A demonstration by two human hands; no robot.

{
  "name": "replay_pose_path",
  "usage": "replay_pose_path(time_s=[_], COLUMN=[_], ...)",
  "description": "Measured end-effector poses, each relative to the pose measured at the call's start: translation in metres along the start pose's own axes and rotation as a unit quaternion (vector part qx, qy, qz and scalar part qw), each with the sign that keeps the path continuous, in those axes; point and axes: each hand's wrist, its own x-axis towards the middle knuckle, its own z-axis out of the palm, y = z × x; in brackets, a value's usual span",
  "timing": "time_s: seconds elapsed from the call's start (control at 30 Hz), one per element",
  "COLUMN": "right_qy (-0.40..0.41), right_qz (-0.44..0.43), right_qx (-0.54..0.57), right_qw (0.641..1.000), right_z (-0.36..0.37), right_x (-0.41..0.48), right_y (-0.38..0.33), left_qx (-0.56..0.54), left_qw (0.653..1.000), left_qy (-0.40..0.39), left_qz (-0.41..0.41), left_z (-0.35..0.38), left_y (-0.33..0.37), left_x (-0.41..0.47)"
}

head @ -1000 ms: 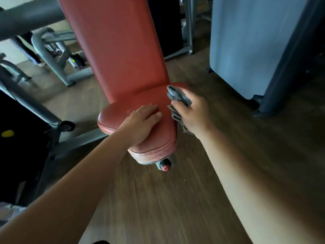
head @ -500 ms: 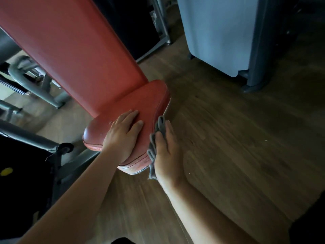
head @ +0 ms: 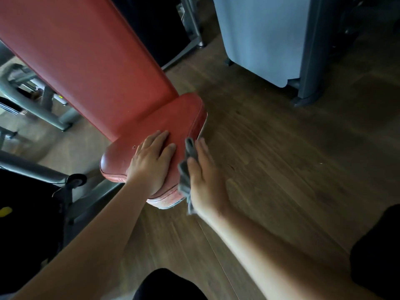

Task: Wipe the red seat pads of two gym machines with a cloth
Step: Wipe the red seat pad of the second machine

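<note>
A red seat pad [head: 179, 118] juts out below a long red back pad [head: 86, 53] at centre left. My left hand [head: 151, 163] lies flat on top of the seat, fingers spread. My right hand [head: 205, 180] presses a grey cloth [head: 185, 176] against the seat's right side edge, with the cloth bunched between palm and pad. Only one machine's red pads are in view.
Grey machine frames [head: 49, 109] stand at the left, with a black part and roller [head: 75, 180] at the lower left. A pale grey shroud [head: 259, 40] on a dark upright [head: 309, 61] stands at the upper right. Wooden floor [head: 292, 159] spreads to the right.
My right hand slid the cloth from the seat's far right corner down along its right side edge toward the front. My left hand stayed flat on the seat. The view tilted.
</note>
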Motion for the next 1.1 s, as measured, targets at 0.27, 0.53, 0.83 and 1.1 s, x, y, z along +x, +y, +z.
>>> replay_pose_path(time_s=[0.27, 0.53, 0.83, 1.1], right_qy=[-0.014, 0.044, 0.048, -0.035], right_qz=[0.056, 0.055, 0.072, 0.032], right_qx=[0.065, -0.063, -0.045, -0.034], right_qw=[0.996, 0.996, 0.995, 0.998], right_z=[0.002, -0.006, -0.016, -0.008], right_x=[0.003, 0.105, 0.138, 0.070], right_y=[0.008, 0.000, -0.005, 0.006], left_qx=[0.011, 0.005, 0.005, 0.007], left_qw=[1.000, 1.000, 1.000, 1.000], left_qy=[0.010, 0.018, 0.016, 0.015], left_qz=[-0.009, -0.007, -0.009, -0.014], left_z=[-0.001, 0.000, -0.001, -0.001], left_y=[0.006, 0.003, 0.005, 0.005], left_x=[-0.002, -0.001, -0.002, -0.001])
